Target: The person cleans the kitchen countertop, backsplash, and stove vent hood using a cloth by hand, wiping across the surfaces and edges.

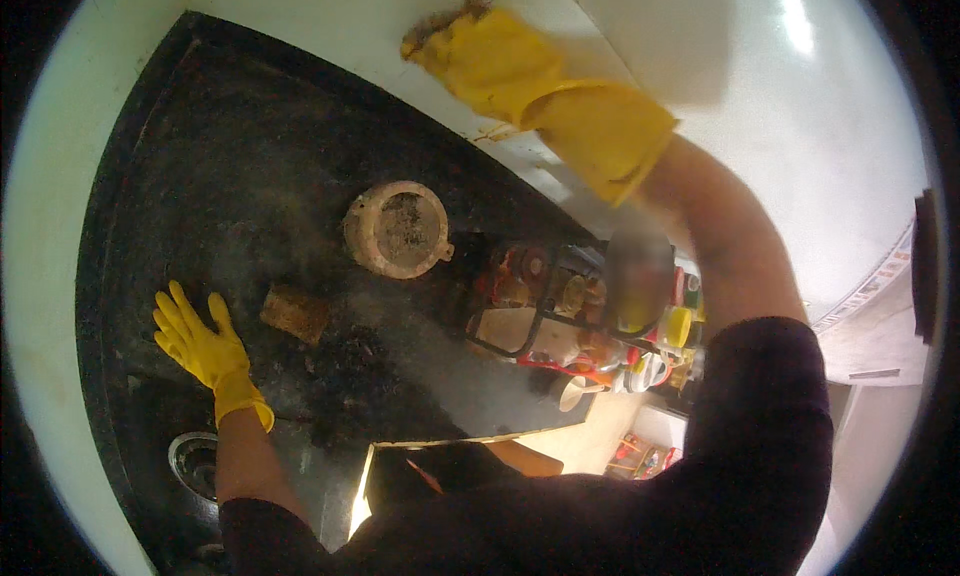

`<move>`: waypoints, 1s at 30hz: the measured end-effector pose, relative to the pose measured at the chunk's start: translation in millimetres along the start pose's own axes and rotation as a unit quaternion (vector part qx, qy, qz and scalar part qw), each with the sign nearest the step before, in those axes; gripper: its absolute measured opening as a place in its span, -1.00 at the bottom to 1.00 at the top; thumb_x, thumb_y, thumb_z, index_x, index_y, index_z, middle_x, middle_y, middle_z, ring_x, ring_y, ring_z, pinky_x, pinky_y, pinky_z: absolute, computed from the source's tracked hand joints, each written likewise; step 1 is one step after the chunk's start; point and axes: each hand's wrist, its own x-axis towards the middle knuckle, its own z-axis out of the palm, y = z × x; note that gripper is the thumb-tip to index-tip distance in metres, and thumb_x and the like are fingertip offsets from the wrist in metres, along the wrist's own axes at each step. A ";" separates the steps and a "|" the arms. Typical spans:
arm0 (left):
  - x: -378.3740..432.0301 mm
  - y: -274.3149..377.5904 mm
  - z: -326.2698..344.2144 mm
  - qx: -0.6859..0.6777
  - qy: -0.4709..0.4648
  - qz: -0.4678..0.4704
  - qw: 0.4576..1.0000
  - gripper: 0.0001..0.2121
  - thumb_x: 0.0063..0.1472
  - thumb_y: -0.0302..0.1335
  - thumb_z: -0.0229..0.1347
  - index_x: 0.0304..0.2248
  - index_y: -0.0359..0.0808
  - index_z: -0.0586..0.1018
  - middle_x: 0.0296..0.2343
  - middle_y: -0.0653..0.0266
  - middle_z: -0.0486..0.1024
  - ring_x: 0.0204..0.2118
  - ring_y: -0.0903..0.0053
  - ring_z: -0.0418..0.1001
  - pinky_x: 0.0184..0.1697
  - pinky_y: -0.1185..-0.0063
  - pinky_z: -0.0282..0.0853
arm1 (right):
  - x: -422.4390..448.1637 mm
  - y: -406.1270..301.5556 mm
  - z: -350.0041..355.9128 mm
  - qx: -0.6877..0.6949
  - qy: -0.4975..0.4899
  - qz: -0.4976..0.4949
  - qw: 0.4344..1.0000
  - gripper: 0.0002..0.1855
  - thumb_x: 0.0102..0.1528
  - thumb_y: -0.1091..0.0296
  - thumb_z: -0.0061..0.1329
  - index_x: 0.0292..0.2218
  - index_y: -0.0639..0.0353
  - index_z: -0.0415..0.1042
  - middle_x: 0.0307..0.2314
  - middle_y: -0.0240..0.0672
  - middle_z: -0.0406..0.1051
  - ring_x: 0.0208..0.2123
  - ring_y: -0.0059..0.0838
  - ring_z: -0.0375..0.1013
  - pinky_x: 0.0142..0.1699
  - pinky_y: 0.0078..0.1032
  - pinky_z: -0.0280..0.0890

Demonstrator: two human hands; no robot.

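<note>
My left hand (202, 348), in a yellow rubber glove, lies palm down on the black stone countertop (247, 163) with its fingers spread. A brown rectangular block (295, 313), perhaps a sponge, rests just right of it, apart from the fingers. My right hand (487, 58), in a matching long glove, is raised against the white wall (592, 28) above the counter's far edge. A dark brown clump, perhaps a scouring pad (450, 22), shows at its blurred fingertips. Between the hands, farther back, stands a round, worn, pale vessel (397, 231) with a small lug on its rim.
A dark-framed rack (536, 328) of jars and bottles occupies the counter's right side. A small pale pan (572, 393) lies near the front edge. A round metal-rimmed fitting (180, 456) sits at lower left, partly behind my left forearm. The counter's front edge has an inner corner.
</note>
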 end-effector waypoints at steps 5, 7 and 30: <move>3.7 3.4 -0.5 -0.005 -0.002 0.009 1.000 -0.38 0.46 0.03 -0.12 0.37 -0.06 0.18 0.39 0.17 0.04 0.42 0.12 0.01 0.47 0.15 -0.21 | -39.1 6.0 128.5 -0.011 0.040 -0.035 0.999 -0.65 0.15 0.35 -0.03 -0.01 -0.01 0.52 -0.15 -0.26 0.56 -0.16 -0.10 0.55 -0.03 -0.18 0.42; 0.4 0.9 2.3 -0.012 -0.001 0.003 1.000 -0.37 0.46 0.03 -0.12 0.38 -0.06 0.17 0.39 0.17 0.04 0.42 0.12 0.00 0.47 0.15 -0.22 | -38.0 4.1 104.0 -0.048 0.039 -0.027 0.998 -0.70 0.17 0.33 -0.03 -0.06 -0.03 0.53 -0.17 -0.29 0.57 -0.19 -0.12 0.55 -0.07 -0.23 0.42; -4.4 -26.1 24.9 0.070 0.027 0.028 0.997 -0.39 0.46 0.03 -0.13 0.36 -0.08 0.23 0.39 0.16 0.07 0.39 0.12 0.07 0.40 0.15 -0.09 | -274.3 47.2 -42.7 -0.169 0.167 0.203 0.950 -0.66 0.22 0.16 -0.05 0.01 -0.17 0.55 -0.16 -0.27 0.59 -0.17 -0.14 0.59 -0.04 -0.21 0.47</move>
